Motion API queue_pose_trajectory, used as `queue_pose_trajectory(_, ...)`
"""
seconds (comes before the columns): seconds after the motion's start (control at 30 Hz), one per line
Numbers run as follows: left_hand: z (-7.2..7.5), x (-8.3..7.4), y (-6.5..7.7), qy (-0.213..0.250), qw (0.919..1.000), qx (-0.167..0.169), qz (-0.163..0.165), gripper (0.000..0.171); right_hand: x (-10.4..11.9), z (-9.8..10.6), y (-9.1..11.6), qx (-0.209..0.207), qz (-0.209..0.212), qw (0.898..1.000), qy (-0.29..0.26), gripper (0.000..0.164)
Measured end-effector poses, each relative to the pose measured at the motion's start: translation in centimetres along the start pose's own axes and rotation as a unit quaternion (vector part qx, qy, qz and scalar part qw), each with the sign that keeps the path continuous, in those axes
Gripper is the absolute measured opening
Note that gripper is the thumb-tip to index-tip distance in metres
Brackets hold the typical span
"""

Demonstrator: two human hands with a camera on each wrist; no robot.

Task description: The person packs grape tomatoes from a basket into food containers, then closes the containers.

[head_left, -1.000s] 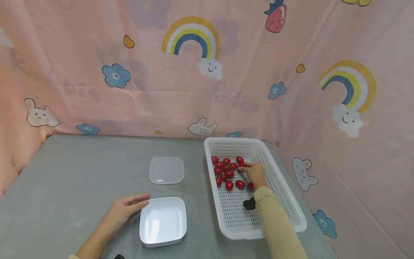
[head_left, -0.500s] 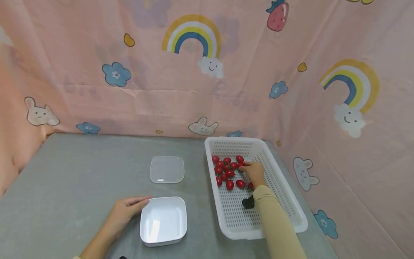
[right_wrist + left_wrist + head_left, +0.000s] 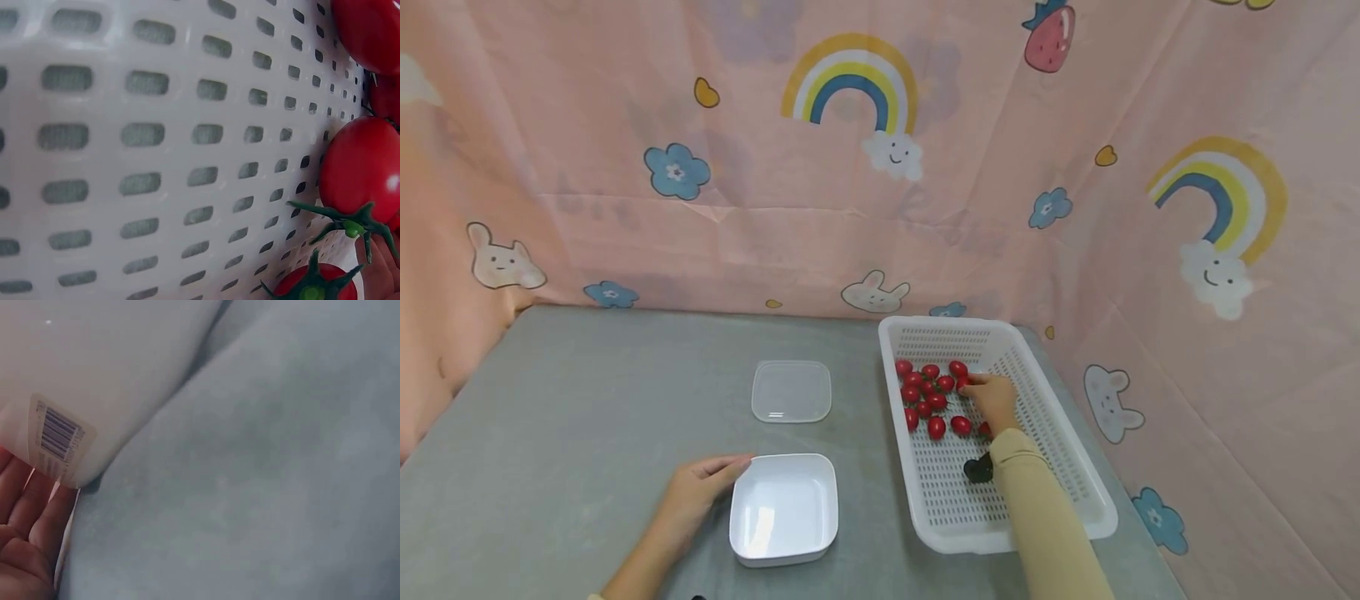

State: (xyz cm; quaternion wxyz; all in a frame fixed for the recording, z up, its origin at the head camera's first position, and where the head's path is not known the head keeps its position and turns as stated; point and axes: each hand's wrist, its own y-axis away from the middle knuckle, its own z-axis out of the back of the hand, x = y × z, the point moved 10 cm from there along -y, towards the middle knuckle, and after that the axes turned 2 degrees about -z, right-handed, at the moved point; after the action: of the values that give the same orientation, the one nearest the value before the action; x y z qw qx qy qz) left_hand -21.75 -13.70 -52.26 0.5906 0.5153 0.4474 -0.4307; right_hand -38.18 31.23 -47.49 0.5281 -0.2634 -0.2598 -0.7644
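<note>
My left hand [image 3: 691, 493] rests against the upper left corner of a white square container [image 3: 784, 508], its fingers fairly straight. In the left wrist view the fingers [image 3: 47, 512] touch the container's side below a barcode label [image 3: 59, 434]. Inside a white perforated basket [image 3: 1067, 467], my right hand [image 3: 997, 404] pinches a red cherry tomato [image 3: 962, 384] at its fingertips. Several other cherry tomatoes [image 3: 936, 427] lie left of and below the hand. The right wrist view shows tomatoes [image 3: 361, 169] with green stems close up; only a bit of the hand [image 3: 380, 272] appears there.
A clear flat lid [image 3: 792, 392] lies on the grey table [image 3: 587, 400] behind the white container. Pink printed cloth [image 3: 737, 233] hangs behind and at both sides. A black wrist device [image 3: 978, 468] sits under my right sleeve [image 3: 1037, 508].
The head view has shifted slightly, moving the scene a little to the right. Both hands stay at nearly the same places, the left by the container and the right among the tomatoes.
</note>
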Motion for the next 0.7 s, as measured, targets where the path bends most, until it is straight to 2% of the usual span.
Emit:
queue_pose_trajectory(0.23,-0.6,0.2,0.0,0.030,0.9992,0.025,-0.008,0.036,0.1,0.7,0.0,-0.011,0.015,1.000,-0.006,0.040)
queue_pose_trajectory(0.37,-0.8,0.0,0.0,0.044,0.9979,0.046,-0.015,0.037,0.3,1.2,0.3,-0.017,0.006,1.000,-0.014,0.041)
queue_pose_trajectory(0.57,-1.0,-0.1,0.2,0.049,0.9970,0.056,-0.022,0.039,0.8,1.1,0.9,0.001,-0.027,0.997,-0.067,0.044)
queue_pose_trajectory(0.7,-0.9,0.1,0.1,0.055,0.9968,0.054,-0.020,0.039,1.7,1.1,1.3,0.014,-0.021,0.996,-0.091,0.046)
